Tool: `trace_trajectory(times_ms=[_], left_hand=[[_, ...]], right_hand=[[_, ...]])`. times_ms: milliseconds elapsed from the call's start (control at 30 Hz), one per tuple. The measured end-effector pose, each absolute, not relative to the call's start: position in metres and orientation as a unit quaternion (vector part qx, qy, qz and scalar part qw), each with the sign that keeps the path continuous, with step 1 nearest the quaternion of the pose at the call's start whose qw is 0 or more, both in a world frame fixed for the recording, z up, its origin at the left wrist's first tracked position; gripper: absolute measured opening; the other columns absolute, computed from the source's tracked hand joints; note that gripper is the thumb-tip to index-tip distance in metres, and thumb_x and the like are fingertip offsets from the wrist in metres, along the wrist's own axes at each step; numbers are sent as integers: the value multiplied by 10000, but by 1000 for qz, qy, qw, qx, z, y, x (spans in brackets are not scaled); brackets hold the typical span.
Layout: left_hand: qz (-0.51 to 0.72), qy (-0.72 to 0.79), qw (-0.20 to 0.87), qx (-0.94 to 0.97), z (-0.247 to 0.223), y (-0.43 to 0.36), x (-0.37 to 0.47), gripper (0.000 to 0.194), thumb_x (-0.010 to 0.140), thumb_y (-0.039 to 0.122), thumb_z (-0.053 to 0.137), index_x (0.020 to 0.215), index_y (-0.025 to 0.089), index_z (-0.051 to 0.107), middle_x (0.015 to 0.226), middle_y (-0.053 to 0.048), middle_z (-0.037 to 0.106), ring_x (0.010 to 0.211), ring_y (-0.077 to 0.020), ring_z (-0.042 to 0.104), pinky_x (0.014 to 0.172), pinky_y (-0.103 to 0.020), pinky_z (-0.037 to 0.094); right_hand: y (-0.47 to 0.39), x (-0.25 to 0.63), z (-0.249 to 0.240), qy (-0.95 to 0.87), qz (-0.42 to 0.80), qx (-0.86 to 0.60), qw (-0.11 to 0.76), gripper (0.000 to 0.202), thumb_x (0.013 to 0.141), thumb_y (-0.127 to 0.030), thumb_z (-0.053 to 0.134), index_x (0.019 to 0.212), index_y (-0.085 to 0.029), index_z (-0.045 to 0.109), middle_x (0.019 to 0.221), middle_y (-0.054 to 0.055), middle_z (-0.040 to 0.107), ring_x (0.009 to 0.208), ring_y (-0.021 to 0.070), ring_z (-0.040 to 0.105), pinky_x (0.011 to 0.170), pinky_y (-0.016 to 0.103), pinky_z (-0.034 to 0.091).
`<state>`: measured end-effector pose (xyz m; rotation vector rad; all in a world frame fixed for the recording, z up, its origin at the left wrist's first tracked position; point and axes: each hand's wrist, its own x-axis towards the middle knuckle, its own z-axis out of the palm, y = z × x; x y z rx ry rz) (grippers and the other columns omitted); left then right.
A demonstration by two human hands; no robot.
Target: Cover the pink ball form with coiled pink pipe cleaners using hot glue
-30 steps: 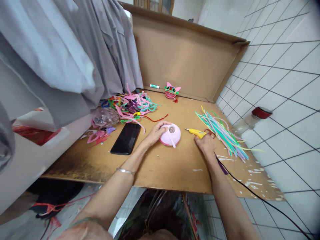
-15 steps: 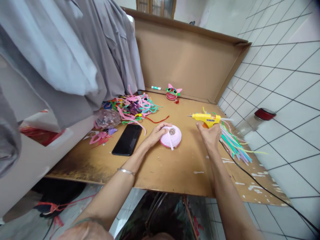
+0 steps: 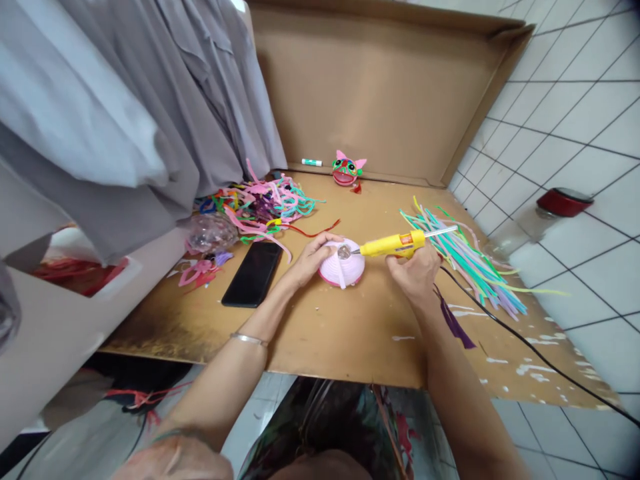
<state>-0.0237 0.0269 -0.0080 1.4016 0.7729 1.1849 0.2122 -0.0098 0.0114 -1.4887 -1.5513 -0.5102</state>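
Note:
My left hand (image 3: 315, 259) grips the left side of a rounded, pale lilac coiled piece (image 3: 351, 270) with a pink lower edge, resting on the table. A clear round spot shows at its top, and a pale strip runs down its front. In my right hand (image 3: 414, 270) is a yellow hot glue gun (image 3: 393, 245), a glue stick (image 3: 440, 231) poking out of its back end. The gun points left, its metal nozzle at the clear spot; whether it touches I cannot tell.
A black phone (image 3: 251, 275) lies left of my left hand, near tangled pipe cleaners (image 3: 270, 203). A small cat-like face (image 3: 346, 170) stands at the back. On the right are straight pipe cleaners (image 3: 465, 257), a purple tassel (image 3: 456, 323), a black cord (image 3: 520, 347) and a red-lidded jar (image 3: 565, 202).
My right hand has brought the glue gun left and down, so its nozzle is now at the top of the lilac piece. My left hand keeps its hold. The view has shifted slightly.

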Motion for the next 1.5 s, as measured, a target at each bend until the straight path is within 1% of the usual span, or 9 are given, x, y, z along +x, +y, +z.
trace_trajectory(times_ms=[233,333,467,633,867,1100,1267,1367,1500], left_hand=[[502,308,571,572,-18,32,-27,308,744,294,631,1028,174,638,1140,-47,689,925,-168,632,833,-271,459],[502,324,568,566,-17,31,-25,313,751,321,630,1027,172,634,1076,-40,694,845,-152,623,764,-255,463],[512,346,552,559,-8,25,-20,317,741,330,637,1009,162,641,928,-15,684,715,-114,565,646,-213,415],[518,350,543,561,1,21,-14,291,742,305,622,992,156,640,856,1,665,677,-102,534,614,-202,397],[529,351,557,535,3,27,-6,242,766,317,613,951,162,624,764,20,624,614,-93,502,574,-203,370],[533,345,563,528,2,30,-2,216,777,298,594,941,161,622,796,6,649,667,-109,531,637,-224,398],[527,328,577,531,3,30,-5,230,746,298,611,926,156,623,781,13,631,651,-98,516,609,-210,381],[514,315,593,534,2,33,-10,279,703,327,632,924,157,623,777,16,624,635,-97,508,587,-209,368],[491,319,608,536,0,35,-17,331,659,345,650,933,159,623,796,3,643,632,-109,522,586,-221,373]], right_hand=[[-13,202,9,-632,-197,-603,445,242,680,-321,527,871,-183,582,810,112,643,763,281,608,709,424,514],[-15,198,8,-643,-187,-602,435,261,684,-321,531,898,-182,588,825,108,644,762,273,604,713,420,512],[-14,198,7,-639,-177,-608,436,281,684,-311,527,922,-175,590,860,120,650,797,280,614,737,430,514],[-10,200,3,-617,-159,-638,433,234,678,-320,533,864,-188,583,817,106,645,772,278,615,731,423,514],[-6,199,2,-582,-136,-657,459,175,670,-347,531,776,-210,557,733,80,632,711,267,602,707,416,511],[-5,200,4,-576,-84,-661,474,208,672,-389,543,767,-204,551,726,88,634,683,271,603,676,424,500],[-5,195,4,-562,-80,-671,477,177,654,-376,547,723,-215,529,676,70,611,642,257,588,647,413,499],[-6,194,4,-561,-85,-669,480,160,658,-368,537,712,-218,522,660,61,598,619,245,572,639,414,504],[-9,193,4,-584,-120,-648,475,178,671,-341,526,773,-198,556,725,89,617,704,270,603,695,432,515]])
